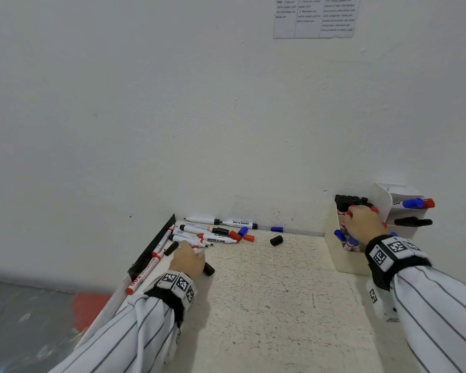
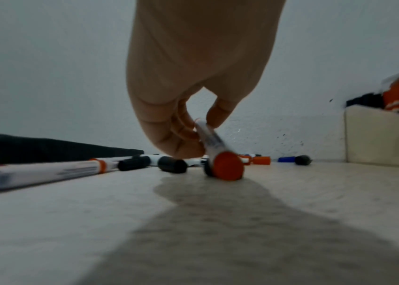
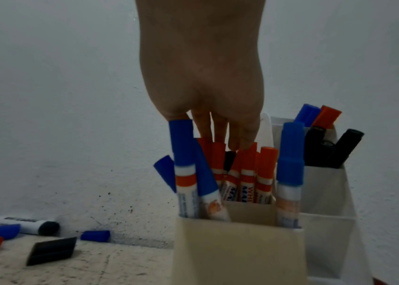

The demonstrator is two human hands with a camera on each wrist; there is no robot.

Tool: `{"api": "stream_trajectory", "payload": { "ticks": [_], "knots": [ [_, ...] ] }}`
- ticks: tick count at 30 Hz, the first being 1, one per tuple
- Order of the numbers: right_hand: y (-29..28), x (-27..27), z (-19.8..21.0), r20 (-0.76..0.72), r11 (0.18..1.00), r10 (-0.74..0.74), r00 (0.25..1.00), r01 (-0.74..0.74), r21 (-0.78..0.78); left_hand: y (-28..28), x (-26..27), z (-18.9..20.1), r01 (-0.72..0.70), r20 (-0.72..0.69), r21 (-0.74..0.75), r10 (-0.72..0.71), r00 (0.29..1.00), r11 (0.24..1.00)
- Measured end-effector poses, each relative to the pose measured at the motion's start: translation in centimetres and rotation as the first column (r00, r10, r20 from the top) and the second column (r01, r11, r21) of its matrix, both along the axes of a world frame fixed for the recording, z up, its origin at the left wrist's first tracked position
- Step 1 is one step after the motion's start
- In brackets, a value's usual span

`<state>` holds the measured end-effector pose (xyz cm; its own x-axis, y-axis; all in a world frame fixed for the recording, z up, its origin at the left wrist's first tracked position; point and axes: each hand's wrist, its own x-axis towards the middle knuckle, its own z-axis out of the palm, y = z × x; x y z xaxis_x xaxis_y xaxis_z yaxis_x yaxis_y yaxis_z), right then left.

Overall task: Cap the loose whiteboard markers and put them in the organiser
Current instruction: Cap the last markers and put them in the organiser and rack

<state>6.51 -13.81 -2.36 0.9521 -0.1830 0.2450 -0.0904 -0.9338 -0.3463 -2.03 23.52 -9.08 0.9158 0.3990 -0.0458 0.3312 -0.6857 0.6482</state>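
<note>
My left hand (image 1: pixel 193 250) (image 2: pixel 203 138) pinches a white marker with a red end (image 2: pixel 214 146), tilted, its red end touching the table. Beyond it lies a pile of loose markers and caps (image 1: pixel 215 235). A black cap (image 1: pixel 208 268) lies by my left wrist. My right hand (image 1: pixel 361 224) (image 3: pixel 225 142) hangs over the cream organiser (image 1: pixel 342 254) (image 3: pixel 230 250), its straight fingers pointing down with the tips on red-capped markers (image 3: pixel 247 173) standing inside. Blue-capped markers (image 3: pixel 290 154) stand beside them. Whether the thumb holds anything is hidden.
A loose black cap (image 1: pixel 276 240) (image 3: pixel 52 250) and a blue cap (image 1: pixel 276 229) (image 3: pixel 95 235) lie mid-table near the wall. A long red marker (image 1: pixel 145 270) lies along the black strip (image 1: pixel 154 243) at the left edge. Black markers (image 1: pixel 412 222) fill the organiser's rear section.
</note>
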Motion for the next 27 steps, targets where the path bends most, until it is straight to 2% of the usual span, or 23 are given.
{"api": "stream_trajectory", "payload": {
  "ticks": [2,4,5,7,9,11,13,15,17,18,20,22,23,27],
  "knots": [
    [0.2,-0.4,-0.4,0.046,0.999,-0.036,0.998,0.037,-0.031,-1.1,0.2,0.1,0.023,0.074,-0.107,-0.015,0.997,0.994],
    [1.2,-1.6,-0.6,0.250,0.999,-0.044,0.967,0.038,0.031,-2.4,0.3,0.3,0.063,0.132,-0.182,-0.040,0.991,0.981],
    [2.0,-2.5,-0.6,0.373,0.995,-0.001,0.928,-0.037,0.095,-3.2,0.3,0.4,0.090,0.148,-0.205,-0.060,0.987,0.975],
    [4.0,-4.8,-0.4,0.535,0.933,0.140,0.833,-0.292,0.211,-4.9,0.4,0.5,0.145,0.172,-0.232,-0.106,0.979,0.962],
    [5.5,-6.8,-0.3,0.563,0.834,0.263,0.783,-0.478,0.276,-6.7,0.5,0.6,0.191,0.166,-0.246,-0.153,0.974,0.950],
    [6.1,-8.8,0.1,0.416,0.751,0.365,0.833,-0.528,0.397,-8.6,0.6,0.4,0.225,0.128,-0.255,-0.198,0.972,0.940],
    [5.6,-10.2,0.3,0.075,0.689,0.514,0.855,-0.463,0.557,-10.3,0.6,0.3,0.253,0.092,-0.278,-0.236,0.967,0.927],
    [4.0,-10.8,0.1,-0.302,0.724,0.588,0.750,-0.321,0.611,-11.7,0.4,0.3,0.273,0.069,-0.289,-0.264,0.962,0.918],
    [1.7,-11.1,-0.4,-0.556,0.827,0.515,0.652,-0.205,0.524,-12.7,0.3,0.1,0.283,0.047,-0.302,-0.283,0.958,0.910],
    [0.3,-11.1,-0.8,-0.623,0.887,0.424,0.657,-0.164,0.431,-13.1,0.3,0.0,0.285,0.035,-0.313,-0.289,0.957,0.906],
    [-2.5,-10.4,-2.3,-0.636,0.987,0.151,0.757,-0.083,0.136,-13.5,0.2,0.0,0.290,0.025,-0.322,-0.298,0.954,0.901],
    [-5.4,-9.5,-4.2,-0.541,0.993,-0.103,0.834,0.054,-0.106,-13.7,0.4,-0.2,0.287,0.011,-0.328,-0.300,0.954,0.900],
    [-6.4,-9.2,-4.9,-0.513,0.983,-0.172,0.841,0.111,-0.148,-13.7,0.5,-0.3,0.288,0.009,-0.326,-0.301,0.954,0.901],
    [-8.0,-8.4,-6.3,-0.530,0.952,-0.299,0.794,0.284,-0.111,-13.6,1.2,-0.7,0.271,-0.013,-0.312,-0.289,0.957,0.911]
  ]
}}
